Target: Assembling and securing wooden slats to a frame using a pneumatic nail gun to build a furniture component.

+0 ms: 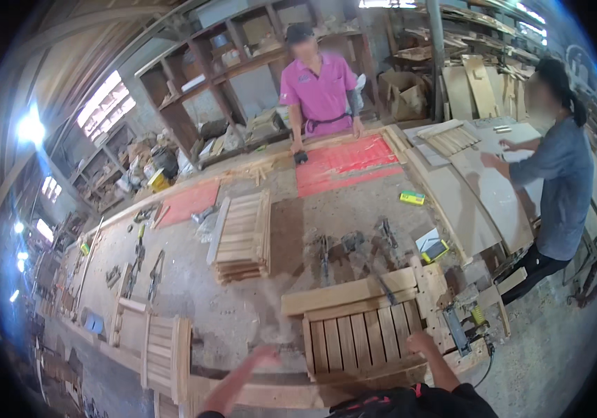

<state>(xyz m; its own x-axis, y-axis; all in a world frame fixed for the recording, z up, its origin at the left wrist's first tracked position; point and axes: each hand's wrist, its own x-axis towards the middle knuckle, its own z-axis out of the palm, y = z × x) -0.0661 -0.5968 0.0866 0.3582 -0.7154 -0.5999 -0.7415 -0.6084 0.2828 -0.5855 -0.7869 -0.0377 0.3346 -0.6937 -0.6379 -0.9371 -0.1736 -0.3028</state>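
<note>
A slatted wooden panel [358, 339] lies at the near edge of the bench, set against a wooden board [347, 292] along its far side. My right hand [421, 342] is at the panel's right end, fingers curled in; what they hold, if anything, is hidden. To the left of the panel, apart from it, my left hand [265, 356] hovers over the bench, too smeared by motion to show its fingers. A dark bar-like tool [384, 287] lies across the board. Right of the panel stands a metal clamp device [457, 331] beside a drilled wooden block [434, 289].
A stack of slatted panels [241, 237] stands mid-bench; more slatted frames [166, 345] lean at left. Metal clamps [323, 258] lie beyond the board. One co-worker in a pink shirt [319, 90] stands across the bench by a red sheet [347, 164]; another in grey [566, 181] works at right.
</note>
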